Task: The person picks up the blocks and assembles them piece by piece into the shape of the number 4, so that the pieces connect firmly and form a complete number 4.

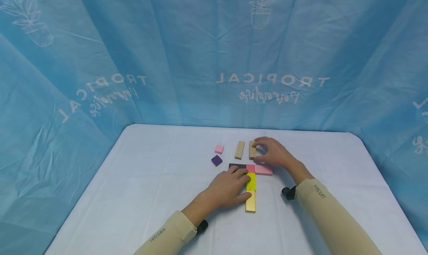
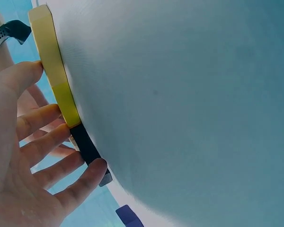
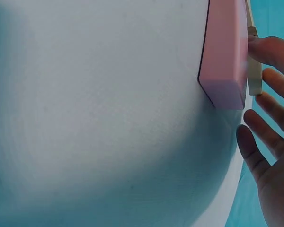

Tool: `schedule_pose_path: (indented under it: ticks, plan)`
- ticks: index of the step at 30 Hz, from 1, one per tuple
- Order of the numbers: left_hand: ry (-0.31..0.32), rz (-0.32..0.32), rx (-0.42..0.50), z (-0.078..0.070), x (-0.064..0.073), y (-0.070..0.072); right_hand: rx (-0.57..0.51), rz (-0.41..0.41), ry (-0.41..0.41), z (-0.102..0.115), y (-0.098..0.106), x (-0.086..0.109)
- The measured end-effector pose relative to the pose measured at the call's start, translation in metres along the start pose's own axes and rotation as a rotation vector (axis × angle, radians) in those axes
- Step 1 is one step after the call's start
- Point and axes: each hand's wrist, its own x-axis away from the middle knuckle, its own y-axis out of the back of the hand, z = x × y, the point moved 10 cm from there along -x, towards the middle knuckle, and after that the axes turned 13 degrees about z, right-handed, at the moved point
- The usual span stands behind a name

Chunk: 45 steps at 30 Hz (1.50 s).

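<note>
In the head view my left hand [image 1: 227, 186] rests with spread fingers along a T-shaped row of blocks. Its thumb touches the gold block [image 1: 250, 203]; other fingertips lie at the yellow block [image 1: 252, 182] and the black block [image 2: 86, 144]. A small red-pink block [image 1: 250, 168] joins the bar's middle, with a long pink block [image 1: 264, 170] to its right. Behind the T, my right hand [image 1: 274, 152] pinches a plain wooden block [image 1: 252, 151] between thumb and index finger, one at each end. The right wrist view shows this wooden block [image 3: 254, 78] beyond the pink one.
Left of the pinched block lies another wooden block [image 1: 239, 150]. Further left are a small light-pink block [image 1: 219, 149] and a dark purple block [image 1: 216, 160]. The white table [image 1: 140, 195] is backed by a blue printed curtain [image 1: 187, 54].
</note>
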Motion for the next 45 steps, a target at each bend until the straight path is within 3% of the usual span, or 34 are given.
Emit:
schedule_pose_path:
  ticks: [9,21,45]
  plan:
    - [0.009,0.019,0.006,0.001,-0.001,0.000,0.055,0.049,0.006,0.014,-0.002,-0.001]
    - [0.015,0.022,-0.002,0.001,0.000,0.000,0.121,0.114,-0.038,0.013,-0.011,-0.001]
    - [0.018,0.023,-0.001,0.001,0.000,-0.001,0.118,0.086,0.002,0.017,-0.009,0.000]
